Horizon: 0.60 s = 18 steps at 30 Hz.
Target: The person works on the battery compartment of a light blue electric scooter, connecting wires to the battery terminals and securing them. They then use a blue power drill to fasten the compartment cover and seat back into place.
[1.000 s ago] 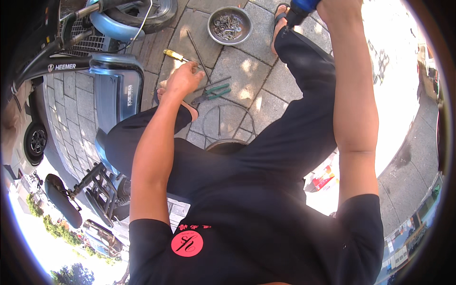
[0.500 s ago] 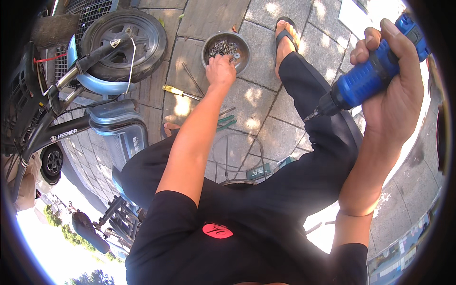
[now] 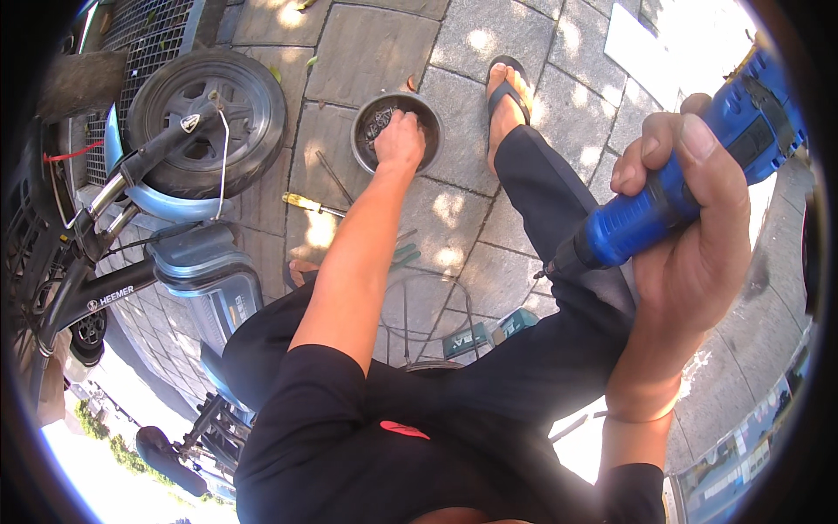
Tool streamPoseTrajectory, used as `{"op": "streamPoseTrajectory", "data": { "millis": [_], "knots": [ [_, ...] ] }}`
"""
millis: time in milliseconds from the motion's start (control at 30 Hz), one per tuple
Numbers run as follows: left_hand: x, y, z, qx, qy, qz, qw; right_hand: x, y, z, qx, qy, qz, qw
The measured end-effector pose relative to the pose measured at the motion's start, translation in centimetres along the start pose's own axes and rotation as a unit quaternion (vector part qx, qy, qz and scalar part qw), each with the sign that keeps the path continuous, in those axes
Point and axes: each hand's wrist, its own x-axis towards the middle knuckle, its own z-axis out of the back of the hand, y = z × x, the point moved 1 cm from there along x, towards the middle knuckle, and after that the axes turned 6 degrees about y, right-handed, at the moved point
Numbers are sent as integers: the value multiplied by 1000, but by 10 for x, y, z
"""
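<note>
My left hand [image 3: 401,141] reaches down into a round metal bowl [image 3: 428,116] on the paving. Its fingers are curled among small metal hardware [image 3: 374,125] that looks like screws and washers. The fingertips are hidden, so what they pinch does not show. In my right hand [image 3: 685,266], raised at the right, is a blue power drill [image 3: 635,218]. Its bit points down and left, over my trouser leg. Short of the bowl lie a yellow-handled screwdriver [image 3: 305,203], a thin metal rod [image 3: 333,177] and a tool with green handles [image 3: 406,255].
A light blue electric bike [image 3: 205,249] lies at the left, its front wheel [image 3: 269,131] near the bowl. Two green boxes [image 3: 467,341] and a wire loop [image 3: 403,306] are on the ground between my legs. A white sheet [image 3: 633,51] lies at the upper right, beyond my sandalled foot [image 3: 506,100].
My left hand has shifted deeper into the bowl, toward its right side, fingers more curled. The drill in my right hand sits slightly lower in view. The whole view has shifted a little.
</note>
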Motion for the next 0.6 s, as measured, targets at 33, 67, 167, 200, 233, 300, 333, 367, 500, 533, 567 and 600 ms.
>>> {"op": "streamPoseTrajectory", "data": {
  "millis": [33,67,167,200,233,300,333,367,500,533,567,600],
  "knots": [
    [3,0,-1,-1,2,-6,1000,1,0,0,-4,0,1,1000],
    [4,2,-3,0,3,-10,1000,1,0,-1,-5,0,1,1000],
    [12,9,-8,29,13,-38,999,1,1,-4,-5,2,-1,1000],
    [13,10,-7,34,16,-48,998,1,1,-6,-4,5,-2,1000],
    [13,12,-7,37,18,-56,998,2,1,-7,-1,11,-3,1000],
    [8,17,2,37,20,-71,997,2,1,-12,2,8,-2,1000],
    [5,14,2,30,21,-78,996,-1,3,-12,-2,0,0,1000],
    [1,10,4,28,19,-83,996,-2,1,-13,10,-4,1,1000],
    [-35,-10,13,-74,-20,-102,992,0,1,-7,71,25,10,997],
    [-42,-4,6,-143,-92,-133,976,1,-1,-14,62,35,22,997],
    [-55,-10,12,-179,-81,-106,975,1,-3,-20,49,33,34,998],
    [-72,-14,18,-216,-69,-79,971,-1,-2,-30,34,19,36,999]
  ]
}}
